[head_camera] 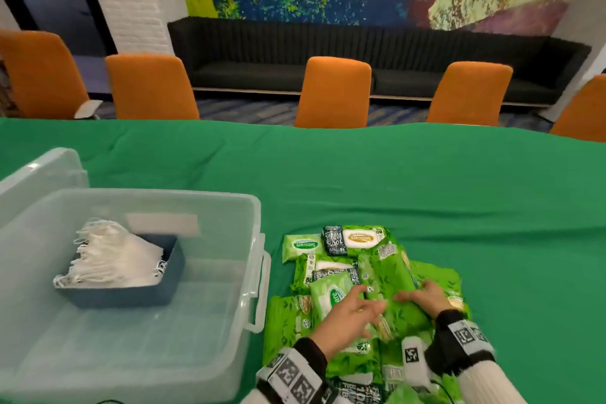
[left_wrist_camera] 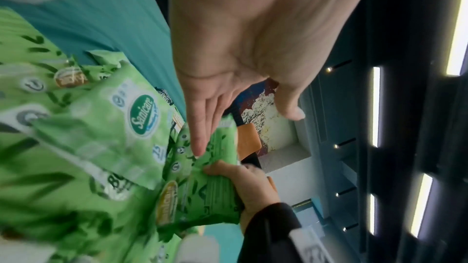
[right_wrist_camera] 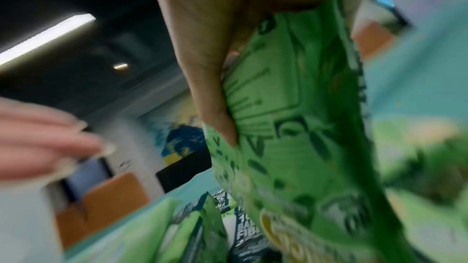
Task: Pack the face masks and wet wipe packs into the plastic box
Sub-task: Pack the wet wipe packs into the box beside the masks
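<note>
Several green wet wipe packs (head_camera: 331, 272) lie in a pile on the green tablecloth. My right hand (head_camera: 421, 295) grips one large green pack (head_camera: 390, 275) and holds it tilted up over the pile; in the right wrist view my thumb presses on its face (right_wrist_camera: 291, 127). My left hand (head_camera: 365, 303) reaches in with straight fingers and touches the same pack (left_wrist_camera: 215, 193) from the left. The clear plastic box (head_camera: 254, 239) stands to the left. Inside it a stack of white face masks (head_camera: 114, 256) sits in a blue tray (head_camera: 164, 292).
The box's clear lid (head_camera: 42, 167) lies behind the box at the far left. Orange chairs (head_camera: 334, 92) line the table's far edge. Bare green cloth (head_camera: 426, 180) stretches beyond and right of the pile. The box floor in front of the tray is bare.
</note>
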Demonstrator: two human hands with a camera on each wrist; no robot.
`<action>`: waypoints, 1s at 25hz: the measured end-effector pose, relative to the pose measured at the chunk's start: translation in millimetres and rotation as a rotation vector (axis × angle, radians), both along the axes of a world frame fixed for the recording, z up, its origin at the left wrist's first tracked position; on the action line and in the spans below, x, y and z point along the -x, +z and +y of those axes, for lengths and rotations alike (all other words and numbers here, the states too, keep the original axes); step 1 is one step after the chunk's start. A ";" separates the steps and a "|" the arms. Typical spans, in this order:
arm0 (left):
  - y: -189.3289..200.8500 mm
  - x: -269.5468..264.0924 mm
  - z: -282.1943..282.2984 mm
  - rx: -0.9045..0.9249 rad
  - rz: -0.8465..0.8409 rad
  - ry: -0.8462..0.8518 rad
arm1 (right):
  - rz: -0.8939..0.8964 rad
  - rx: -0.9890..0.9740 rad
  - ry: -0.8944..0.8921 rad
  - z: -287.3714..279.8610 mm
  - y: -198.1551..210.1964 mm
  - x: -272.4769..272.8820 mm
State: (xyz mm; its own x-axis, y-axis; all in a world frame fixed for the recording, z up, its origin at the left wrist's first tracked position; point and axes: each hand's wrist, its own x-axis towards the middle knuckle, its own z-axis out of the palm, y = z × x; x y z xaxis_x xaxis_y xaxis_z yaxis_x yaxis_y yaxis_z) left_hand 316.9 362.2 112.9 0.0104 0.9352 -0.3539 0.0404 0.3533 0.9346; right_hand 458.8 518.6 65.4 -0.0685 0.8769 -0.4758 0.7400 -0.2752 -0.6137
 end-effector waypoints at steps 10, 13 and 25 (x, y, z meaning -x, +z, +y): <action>14.9 3.1 -2.6 0.017 -0.823 0.455 | -0.200 -1.414 0.525 -109.5 34.1 9.2; 9.1 1.7 -18.9 0.037 -0.849 0.497 | -0.184 -1.292 0.766 -124.2 40.9 -3.2; 98.4 62.6 -84.7 -0.353 -0.441 0.337 | 1.340 0.092 0.052 -140.2 119.5 4.6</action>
